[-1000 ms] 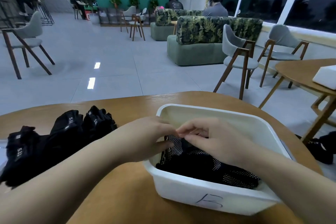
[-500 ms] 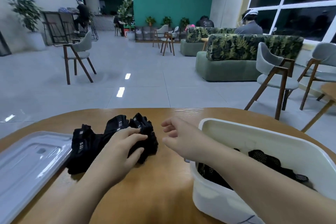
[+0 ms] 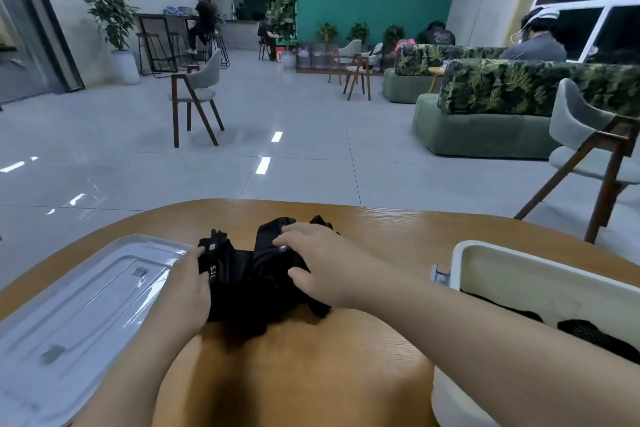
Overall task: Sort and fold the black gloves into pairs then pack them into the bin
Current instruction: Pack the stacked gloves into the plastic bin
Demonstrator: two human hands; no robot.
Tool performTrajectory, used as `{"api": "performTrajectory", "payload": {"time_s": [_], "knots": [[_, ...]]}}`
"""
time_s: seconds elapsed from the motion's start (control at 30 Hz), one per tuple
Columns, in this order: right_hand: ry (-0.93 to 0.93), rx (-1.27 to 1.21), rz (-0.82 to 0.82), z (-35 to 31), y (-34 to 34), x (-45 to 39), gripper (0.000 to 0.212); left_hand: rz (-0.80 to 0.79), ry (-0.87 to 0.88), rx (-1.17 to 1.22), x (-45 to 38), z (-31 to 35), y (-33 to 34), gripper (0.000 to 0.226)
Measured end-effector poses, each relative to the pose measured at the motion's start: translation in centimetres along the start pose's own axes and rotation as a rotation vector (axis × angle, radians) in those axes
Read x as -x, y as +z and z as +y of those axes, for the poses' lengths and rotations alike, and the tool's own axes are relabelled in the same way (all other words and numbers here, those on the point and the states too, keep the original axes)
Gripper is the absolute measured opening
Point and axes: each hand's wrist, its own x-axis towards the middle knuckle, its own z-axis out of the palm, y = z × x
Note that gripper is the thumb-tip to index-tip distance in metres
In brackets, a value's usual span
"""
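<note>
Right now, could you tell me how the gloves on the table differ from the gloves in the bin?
The gloves on the table lie in a loose heap under both hands; the gloves in the bin go untouched. A white label shows on the table gloves, none on the bin gloves, which the bin wall partly hides. Both are black.

Left: my bare left hand reaches in from lower left, fingers curled at the near-left edge of a heap of black fabric gloves | Right: my bare right hand lies palm-down on the heap, fingers spread, forearm running in from lower right.
</note>
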Motion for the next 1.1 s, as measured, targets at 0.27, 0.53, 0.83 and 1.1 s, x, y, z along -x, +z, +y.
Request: {"api": "performTrajectory", "payload": {"time_s": [0.27, 0.53, 0.83, 1.1], "knots": [[0.047, 0.300, -0.300, 1.8, 1.6, -4.5, 0.057, 0.064, -0.074, -0.024, -0.4, 0.7, 0.7, 0.041], [0.187, 0.137, -0.455, 4.1, 1.5, -4.6, 0.062, -0.080, -0.057, 0.135, -1.0, -0.1, 1.7, 0.047], [0.201, 0.085, -0.451, 4.8, 2.0, -4.9, 0.062, -0.098, -0.078, 0.241, -1.3, -0.2, 1.9, 0.048], [0.187, 0.080, -0.438, 4.8, 2.0, -4.8, 0.062, 0.037, 0.003, 0.285, 0.3, 1.1, 1.5, 0.045]]}}
